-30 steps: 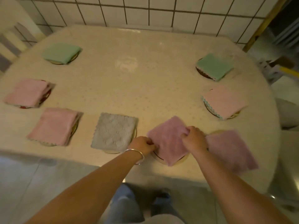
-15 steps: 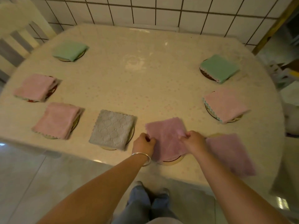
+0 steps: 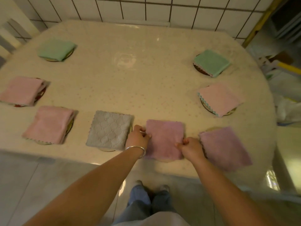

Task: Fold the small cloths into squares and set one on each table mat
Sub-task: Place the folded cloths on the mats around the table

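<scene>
A folded mauve cloth (image 3: 164,137) lies square over a round mat at the table's near edge. My left hand (image 3: 137,138) pinches its left side and my right hand (image 3: 190,147) pinches its right side. Another mauve cloth (image 3: 226,147) sits just to the right, a grey cloth (image 3: 110,131) just to the left. Two pink cloths (image 3: 48,123) (image 3: 21,90) and a green cloth (image 3: 56,48) rest on mats at the left. On the right, a green cloth (image 3: 211,62) and a pink cloth (image 3: 220,98) cover mats (image 3: 197,68).
The cream table (image 3: 130,79) stands against a white tiled wall (image 3: 146,8). A chair back (image 3: 9,35) shows at the far left. Bags and clutter (image 3: 286,88) lie on the floor to the right. My legs and feet (image 3: 146,198) are below the near edge.
Both hands turned the mauve cloth from a diagonal lie to square over its mat, and shifted to grip its two sides. The view has moved slightly.
</scene>
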